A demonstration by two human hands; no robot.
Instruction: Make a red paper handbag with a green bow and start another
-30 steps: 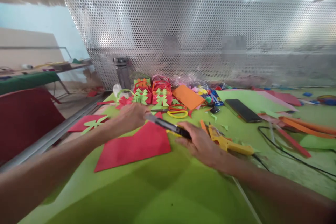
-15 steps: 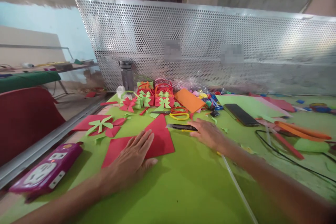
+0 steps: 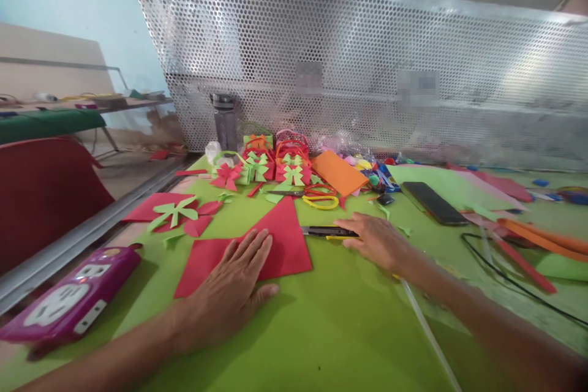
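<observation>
A red sheet, apparently craft paper or foam, with a triangular point (image 3: pixel 287 239) lies on the green work surface (image 3: pixel 321 331). My left hand (image 3: pixel 239 275) presses flat on it, fingers stretched out and thumb apart. To its right, my right hand (image 3: pixel 376 239) has its thumb and fingers around the back end of a utility knife (image 3: pixel 328 231). The blade points left, with its tip at the sheet's right edge. Just beyond the knife are yellow-handled scissors (image 3: pixel 320 202). Red and green flower-shaped cutouts (image 3: pixel 177 211) lie left of the sheet.
A purple power strip (image 3: pixel 76 294) sits at the near left. Small decorated bags (image 3: pixel 294 168), a bottle (image 3: pixel 225 122) and an orange sheet (image 3: pixel 340 173) stand or lie before a perforated metal panel (image 3: pixel 275 43). On the right are a phone (image 3: pixel 434 203) and a black cable (image 3: pixel 496 266).
The view has tilted down slightly. My right hand and the knife have shifted slightly toward me and rightward. My left hand stays flat on the red sheet.
</observation>
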